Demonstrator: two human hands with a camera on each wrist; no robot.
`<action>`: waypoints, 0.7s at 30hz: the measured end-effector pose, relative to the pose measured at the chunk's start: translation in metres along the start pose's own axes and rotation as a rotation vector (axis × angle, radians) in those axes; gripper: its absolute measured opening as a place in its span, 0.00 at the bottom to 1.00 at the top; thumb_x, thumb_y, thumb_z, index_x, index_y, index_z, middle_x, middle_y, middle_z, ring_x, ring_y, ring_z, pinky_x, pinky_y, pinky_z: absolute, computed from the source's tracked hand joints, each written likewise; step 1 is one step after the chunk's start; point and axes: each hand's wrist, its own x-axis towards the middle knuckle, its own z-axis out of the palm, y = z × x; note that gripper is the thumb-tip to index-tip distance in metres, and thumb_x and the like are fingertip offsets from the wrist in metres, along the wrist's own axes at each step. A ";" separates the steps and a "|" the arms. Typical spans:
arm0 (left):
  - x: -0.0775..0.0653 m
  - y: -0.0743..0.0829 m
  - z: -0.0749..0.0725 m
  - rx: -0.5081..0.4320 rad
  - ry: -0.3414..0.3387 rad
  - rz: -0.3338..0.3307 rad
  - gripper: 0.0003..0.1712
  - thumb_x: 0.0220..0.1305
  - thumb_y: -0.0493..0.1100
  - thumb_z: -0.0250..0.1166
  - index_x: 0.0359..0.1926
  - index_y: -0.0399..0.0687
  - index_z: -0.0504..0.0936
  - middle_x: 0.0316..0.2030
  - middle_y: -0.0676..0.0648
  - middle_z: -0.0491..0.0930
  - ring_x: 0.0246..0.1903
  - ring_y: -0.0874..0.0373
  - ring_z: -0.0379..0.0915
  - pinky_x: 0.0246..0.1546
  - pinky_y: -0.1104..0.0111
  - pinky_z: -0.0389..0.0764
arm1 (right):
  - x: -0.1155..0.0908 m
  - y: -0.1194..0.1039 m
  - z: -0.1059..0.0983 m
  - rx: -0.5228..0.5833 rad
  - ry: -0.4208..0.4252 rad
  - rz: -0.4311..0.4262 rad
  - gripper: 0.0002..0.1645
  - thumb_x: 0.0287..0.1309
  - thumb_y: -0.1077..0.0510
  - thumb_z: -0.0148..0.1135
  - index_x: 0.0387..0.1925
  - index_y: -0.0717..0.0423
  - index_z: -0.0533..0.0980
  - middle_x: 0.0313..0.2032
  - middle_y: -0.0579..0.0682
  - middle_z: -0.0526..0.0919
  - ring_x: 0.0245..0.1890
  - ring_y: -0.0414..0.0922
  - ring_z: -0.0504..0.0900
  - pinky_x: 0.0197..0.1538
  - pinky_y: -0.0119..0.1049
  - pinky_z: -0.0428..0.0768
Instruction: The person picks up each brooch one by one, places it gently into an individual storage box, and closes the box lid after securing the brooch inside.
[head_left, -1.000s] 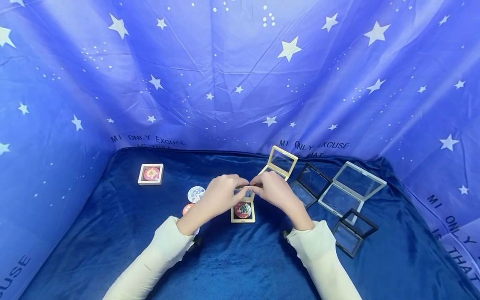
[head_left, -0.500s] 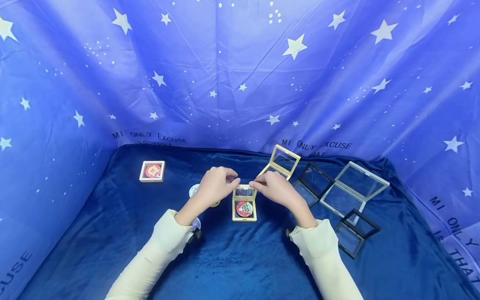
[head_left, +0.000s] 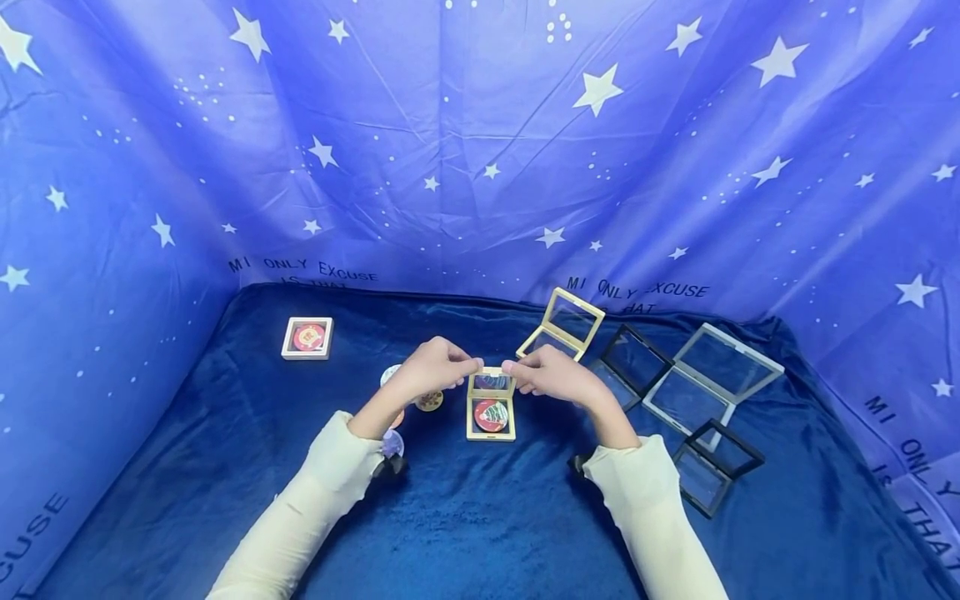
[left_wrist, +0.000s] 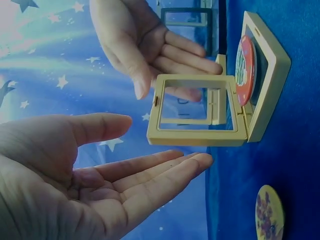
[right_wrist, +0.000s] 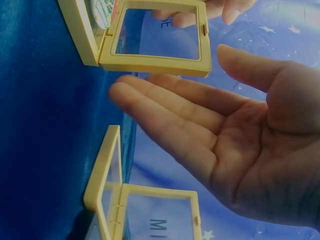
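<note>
A small cream-yellow display case (head_left: 491, 437) stands unfolded on the blue cloth, its clear-windowed lid (left_wrist: 197, 138) raised. Inside the base sits a round red badge (head_left: 491, 415) with a green-and-white picture, tilted within the base in the left wrist view. My left hand (head_left: 442, 364) is at the lid's left upper corner, thumb and fingers spread apart. On the opposite side is my right hand (head_left: 546, 372), its thumb near the upper corner and its fingers extended along the lid's side. In both wrist views the fingers are fairly straight and not curled round the case.
Several loose round badges, among them a gold one (head_left: 429, 401) and a purple one (head_left: 392, 442), lie by my left forearm. A white case (head_left: 307, 357) holding a red badge sits back left. To the right stand a yellow case (head_left: 580, 301), black cases (head_left: 738, 437) and a larger white case (head_left: 742, 344), all unfolded.
My hands, close together over the lid a second ago, have separated to its two sides. The raised lid and the badge show more fully now. The view has shifted slightly.
</note>
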 end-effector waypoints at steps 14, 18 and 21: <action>0.002 -0.001 0.008 0.008 -0.006 -0.003 0.22 0.72 0.54 0.62 0.50 0.41 0.89 0.40 0.42 0.88 0.39 0.48 0.84 0.36 0.68 0.78 | 0.005 0.003 0.002 0.166 -0.035 0.112 0.30 0.77 0.44 0.51 0.54 0.68 0.81 0.56 0.66 0.84 0.55 0.59 0.85 0.59 0.51 0.82; 0.002 -0.001 0.008 0.007 -0.006 -0.021 0.22 0.72 0.54 0.62 0.49 0.40 0.89 0.37 0.41 0.88 0.38 0.49 0.85 0.38 0.66 0.80 | 0.006 0.005 0.003 0.152 -0.038 0.115 0.30 0.77 0.44 0.51 0.54 0.68 0.81 0.54 0.66 0.85 0.53 0.58 0.86 0.57 0.50 0.83; 0.003 -0.002 0.008 -0.005 -0.008 -0.040 0.22 0.72 0.54 0.62 0.49 0.39 0.89 0.38 0.40 0.89 0.38 0.49 0.86 0.41 0.63 0.83 | 0.007 0.005 0.003 0.138 -0.045 0.117 0.31 0.77 0.43 0.50 0.55 0.69 0.81 0.52 0.66 0.86 0.52 0.57 0.87 0.56 0.50 0.83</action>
